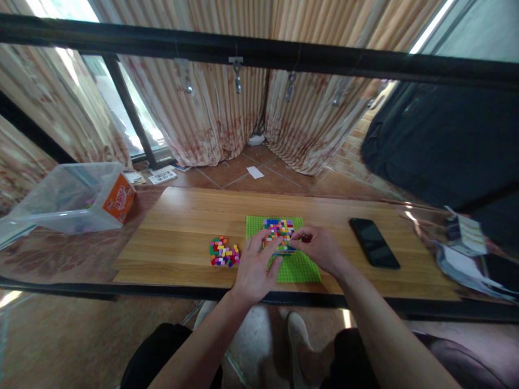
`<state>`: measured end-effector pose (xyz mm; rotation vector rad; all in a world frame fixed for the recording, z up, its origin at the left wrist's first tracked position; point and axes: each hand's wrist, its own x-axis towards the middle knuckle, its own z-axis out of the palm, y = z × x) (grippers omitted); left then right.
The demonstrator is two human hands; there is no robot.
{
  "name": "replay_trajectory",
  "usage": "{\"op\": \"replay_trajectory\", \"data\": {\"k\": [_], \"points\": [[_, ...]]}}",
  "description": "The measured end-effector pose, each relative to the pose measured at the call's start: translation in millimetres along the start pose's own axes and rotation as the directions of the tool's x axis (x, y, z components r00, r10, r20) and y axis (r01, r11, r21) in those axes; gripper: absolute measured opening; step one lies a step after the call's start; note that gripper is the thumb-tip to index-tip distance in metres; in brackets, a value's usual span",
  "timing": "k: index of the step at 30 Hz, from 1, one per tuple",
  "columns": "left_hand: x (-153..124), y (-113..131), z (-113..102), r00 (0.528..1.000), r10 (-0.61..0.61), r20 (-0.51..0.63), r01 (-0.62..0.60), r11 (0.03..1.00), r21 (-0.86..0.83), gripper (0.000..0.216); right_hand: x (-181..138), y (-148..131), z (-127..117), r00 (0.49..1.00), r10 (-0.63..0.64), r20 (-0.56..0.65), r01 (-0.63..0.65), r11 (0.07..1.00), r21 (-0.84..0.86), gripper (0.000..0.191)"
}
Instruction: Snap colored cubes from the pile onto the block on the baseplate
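Observation:
A green baseplate (298, 267) lies on the wooden table (182, 216), its far half covered by a patch of small coloured bricks (279, 227). My left hand (254, 267) rests on the plate's left edge, fingers spread and flat against it. My right hand (318, 247) is over the plate's right side, its fingertips pinched together at the near edge of the brick patch on something too small to make out. A loose pile of coloured bricks (224, 253) sits just left of my left hand.
A black phone (373, 242) lies flat to the right of the plate. A clear plastic bin (68, 197) with an orange label stands at the far left. Papers and bags (466, 254) crowd the right end. A black bar (259, 51) crosses overhead; curtains hang behind.

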<state>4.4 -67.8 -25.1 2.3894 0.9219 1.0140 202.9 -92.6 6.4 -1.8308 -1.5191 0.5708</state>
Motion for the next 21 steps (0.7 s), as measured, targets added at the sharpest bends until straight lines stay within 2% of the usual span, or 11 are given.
{"op": "replay_trajectory", "data": {"k": [3, 7, 17, 19, 21], "points": [[0.0, 4.6, 2.6, 0.996, 0.046, 0.070, -0.055, 0.989, 0.138, 0.047, 1.7, 2.7, 3.1, 1.000, 0.000, 0.003, -0.001, 0.998, 0.070, 0.010], [3.3, 8.4, 6.6, 0.996, 0.034, 0.084, -0.057, 0.957, 0.283, 0.044, 3.6, 0.8, 4.7, 1.000, -0.025, -0.001, 0.025, 0.996, 0.091, 0.011], [2.5, 9.5, 15.2, 0.997, 0.058, 0.042, -0.070, 0.908, 0.412, 0.040, 2.2, 3.5, 17.5, 0.999, -0.014, -0.039, 0.020, 0.987, 0.160, 0.012], [4.5, 13.2, 11.0, 0.997, 0.032, 0.065, -0.056, 0.905, 0.423, 0.039, 0.0, 6.2, 8.3, 0.997, 0.007, -0.072, 0.004, 0.988, 0.157, 0.012], [7.1, 18.5, 4.7, 0.995, 0.006, 0.102, -0.048, 0.909, 0.415, 0.038, -5.4, 15.8, -15.3, 0.987, 0.065, -0.149, -0.044, 0.989, 0.140, 0.018]]}}
